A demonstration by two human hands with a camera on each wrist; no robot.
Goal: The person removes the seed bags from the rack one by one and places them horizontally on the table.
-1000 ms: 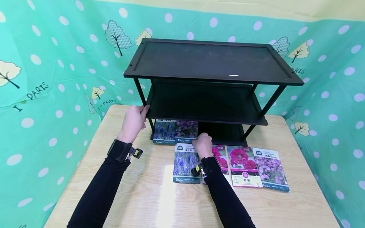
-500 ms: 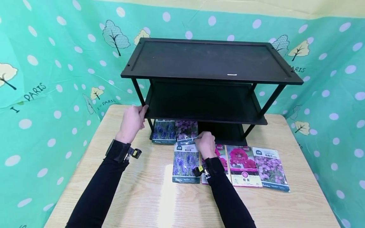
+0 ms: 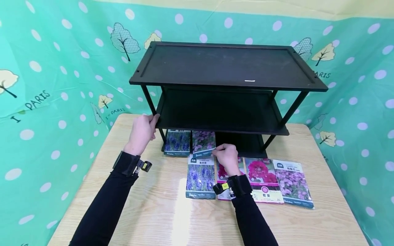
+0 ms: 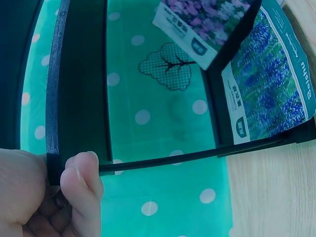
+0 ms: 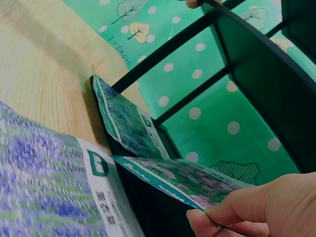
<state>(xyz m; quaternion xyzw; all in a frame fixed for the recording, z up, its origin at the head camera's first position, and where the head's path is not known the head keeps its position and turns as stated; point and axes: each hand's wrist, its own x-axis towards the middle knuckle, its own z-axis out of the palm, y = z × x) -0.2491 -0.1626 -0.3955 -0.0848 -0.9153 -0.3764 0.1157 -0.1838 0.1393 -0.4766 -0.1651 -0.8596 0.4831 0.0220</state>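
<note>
In the head view my left hand (image 3: 141, 133) grips the left front corner of the middle tier of a black three-tier shelf rack (image 3: 227, 65); the left wrist view shows the thumb and a finger around that corner. My right hand (image 3: 227, 156) pinches the near right corner of a purple-pink flower seed packet (image 3: 204, 141) at the bottom tier. That packet is tilted, its near edge raised, as the right wrist view shows. To its left a blue lavender seed packet (image 3: 177, 142) lies on the bottom tier (image 3: 244, 145).
On the wooden table (image 3: 147, 212) before the rack lie another lavender packet (image 3: 200, 177), a pink-flower packet (image 3: 222, 173) partly under my right hand, a second pink-flower packet (image 3: 264, 181) and a purple-flower packet (image 3: 293, 182). A green dotted curtain (image 3: 77, 75) surrounds the table.
The purple-pink packet has shifted slightly right in my right hand, opening a gap from the lavender packet beside it. My right hand moved right with it; the left hand keeps its hold.
</note>
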